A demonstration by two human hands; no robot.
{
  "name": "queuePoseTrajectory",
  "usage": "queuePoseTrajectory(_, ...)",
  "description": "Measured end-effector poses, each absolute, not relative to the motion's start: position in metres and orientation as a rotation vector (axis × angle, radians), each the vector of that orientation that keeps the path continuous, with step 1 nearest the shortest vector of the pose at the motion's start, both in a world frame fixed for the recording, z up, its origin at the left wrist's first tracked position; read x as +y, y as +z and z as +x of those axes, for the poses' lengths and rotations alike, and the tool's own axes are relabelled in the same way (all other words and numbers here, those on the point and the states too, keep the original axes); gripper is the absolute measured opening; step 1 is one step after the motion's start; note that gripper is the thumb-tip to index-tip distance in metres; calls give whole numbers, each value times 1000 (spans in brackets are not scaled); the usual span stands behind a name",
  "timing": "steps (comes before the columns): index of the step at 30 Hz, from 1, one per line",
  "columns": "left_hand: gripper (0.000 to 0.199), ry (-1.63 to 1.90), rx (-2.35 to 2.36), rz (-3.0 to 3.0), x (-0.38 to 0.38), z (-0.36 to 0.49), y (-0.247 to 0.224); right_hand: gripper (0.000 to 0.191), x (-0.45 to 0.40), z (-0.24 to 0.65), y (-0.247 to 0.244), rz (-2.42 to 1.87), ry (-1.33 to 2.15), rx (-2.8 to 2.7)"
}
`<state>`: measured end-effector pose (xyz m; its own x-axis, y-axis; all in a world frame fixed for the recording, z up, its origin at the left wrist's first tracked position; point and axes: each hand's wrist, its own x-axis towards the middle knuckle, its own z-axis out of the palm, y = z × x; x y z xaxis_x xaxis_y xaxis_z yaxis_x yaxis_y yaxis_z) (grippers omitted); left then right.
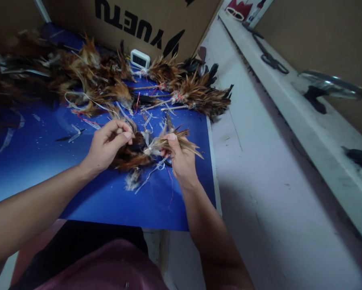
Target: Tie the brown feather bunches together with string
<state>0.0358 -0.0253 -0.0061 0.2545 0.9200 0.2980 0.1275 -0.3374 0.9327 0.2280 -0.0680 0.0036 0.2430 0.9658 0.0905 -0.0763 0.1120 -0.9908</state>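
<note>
My left hand (106,146) pinches a feather at the top of a dark brown feather bundle (129,155) lying on the blue sheet (108,201). My right hand (181,159) grips a small tuft of tan feathers (176,141) whose tips fan out to the right, with white string (152,171) trailing below it. The two hands sit close together over the middle of the sheet. Finished feather bunches on thin sticks (195,96) lie at the far side of the sheet.
A big heap of loose brown feathers (54,72) fills the far left. A small white device (140,59) stands by a cardboard box (144,20). Scissors (271,60) and a metal lid (332,84) rest on the white ledge at right.
</note>
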Motion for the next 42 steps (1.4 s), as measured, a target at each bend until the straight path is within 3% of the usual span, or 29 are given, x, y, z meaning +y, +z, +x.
queuePoseTrajectory(16, 26, 842, 853, 1813, -30, 41, 0, 28, -69, 226, 3, -1154, 1011, -1072)
queuePoseTrajectory(29, 9, 1275, 741, 2416, -30, 37, -7, 29, -68, 226, 3, -1252, 959, -1062)
queuePoseTrajectory(42, 22, 980, 942, 1938, -31, 41, 1, 26, -69, 226, 6, -1158, 962, -1035)
